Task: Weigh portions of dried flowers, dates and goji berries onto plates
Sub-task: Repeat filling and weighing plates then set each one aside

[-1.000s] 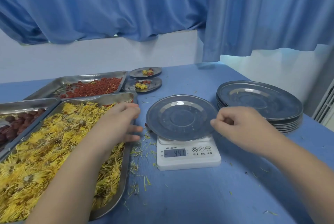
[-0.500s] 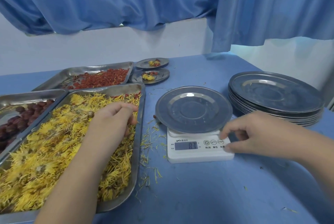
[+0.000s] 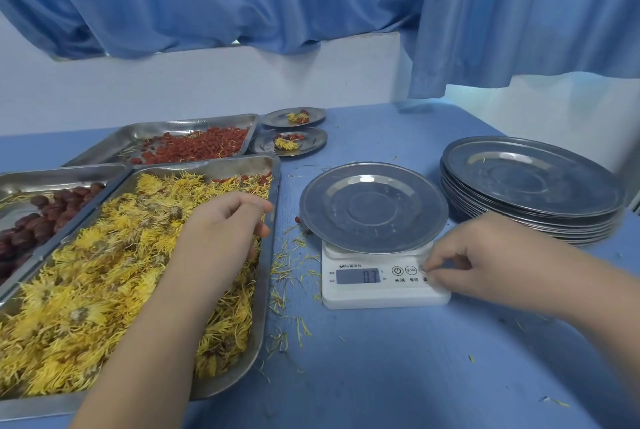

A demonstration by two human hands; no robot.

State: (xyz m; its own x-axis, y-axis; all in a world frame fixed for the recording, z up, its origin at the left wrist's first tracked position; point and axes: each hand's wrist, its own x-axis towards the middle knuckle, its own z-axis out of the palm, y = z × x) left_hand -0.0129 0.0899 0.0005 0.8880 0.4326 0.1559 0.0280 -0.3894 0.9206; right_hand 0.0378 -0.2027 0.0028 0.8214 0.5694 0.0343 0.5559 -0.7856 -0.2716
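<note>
So the flower tray [image 3: 266, 255] sits along the left with only a narrow strip of blue table [image 3: 381, 376] between its right rim and the scale [image 3: 381, 295], and that strip is littered with loose petals [image 3: 287, 265]. The big open patch is the near side of the table, in front of the scale. The empty plate [image 3: 374, 206] sits on the scale and overhangs it all round, its right rim near the stack of plates [image 3: 533, 186] but not touching it. The display reads 0.3, with 开/关 and 单位 under the buttons; the brand line is too small for me. The left hand [image 3: 221, 220] is in the dried flowers [image 3: 104, 290] by the right rim, fingers bent down into them, can't tell if it's got any pinched. The right hand [image 3: 485, 258] has its fingers curled in, index tip on the rightmost button. A second ago that hand was up at the plate's rim and the readout started with 44. Goji berries [image 3: 194, 148] and dates [image 3: 34, 220] sit in trays behind and left, and two filled plates [image 3: 289, 142] are at the back.
</note>
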